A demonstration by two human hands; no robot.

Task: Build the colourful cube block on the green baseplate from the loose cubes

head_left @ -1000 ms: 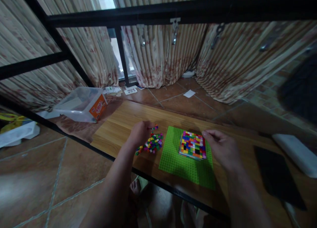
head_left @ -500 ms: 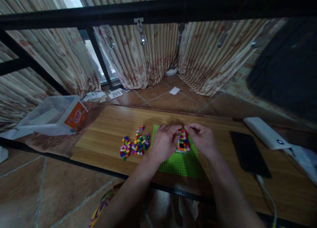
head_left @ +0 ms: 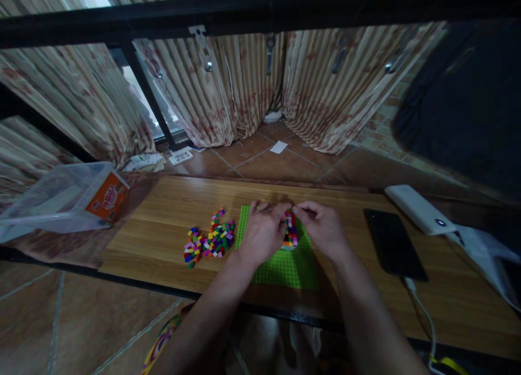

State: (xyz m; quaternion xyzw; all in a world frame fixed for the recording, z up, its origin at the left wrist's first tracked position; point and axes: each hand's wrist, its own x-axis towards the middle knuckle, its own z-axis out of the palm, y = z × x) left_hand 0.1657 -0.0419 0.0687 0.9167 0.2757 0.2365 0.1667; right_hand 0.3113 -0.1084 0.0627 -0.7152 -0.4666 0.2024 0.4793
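- The fingers of the left hand (head_left: 262, 231) curl over the left side of the multicoloured brick block (head_left: 290, 231), fingertips at its far edge; whether they pinch a single brick I cannot tell, since the knuckles hide the tips.
- The right hand (head_left: 323, 228) has thumb and forefinger drawn narrow at the block's upper right corner, seemingly nipping something small; what sits between them is too small to make out.
- The block stands on the green baseplate (head_left: 285, 266), towards its far half, and shows only as a thin strip between the two hands.
- To do this well, I judge the left hand should steady the block flat on the baseplate while the right presses straight down, so studs seat squarely and neighbouring bricks do not lift.
- Pressing from the side would likely shear a row loose.
- The loose brick pile (head_left: 209, 242) lies just left of the baseplate on the wooden table (head_left: 163, 217), within easy reach of the left hand.
- A black phone (head_left: 393, 245) lies to the right, well apart from the work.
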